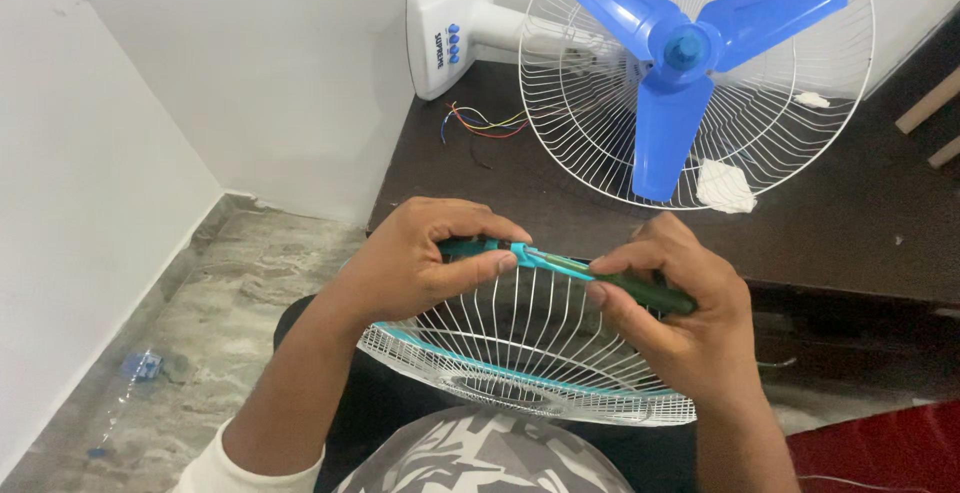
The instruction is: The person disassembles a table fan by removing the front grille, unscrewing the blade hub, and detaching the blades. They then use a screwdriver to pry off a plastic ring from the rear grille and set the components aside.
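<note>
It looks like a plain room in a home used for repairs. A dismantled fan [690, 63] (loose wires [480, 123] at eleven o'clock) lies on a dark table [850, 223], above a marble floor [220, 303] and white walls [250, 53].

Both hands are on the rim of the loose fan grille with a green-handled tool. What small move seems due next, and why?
Probably a slight turn or press of the green-handled tool by the right hand, while the left hand steadies the rim. The tool's tip meets the teal rim band of the front grille, which rests on the person's lap, apart from the fan on the table.
</note>
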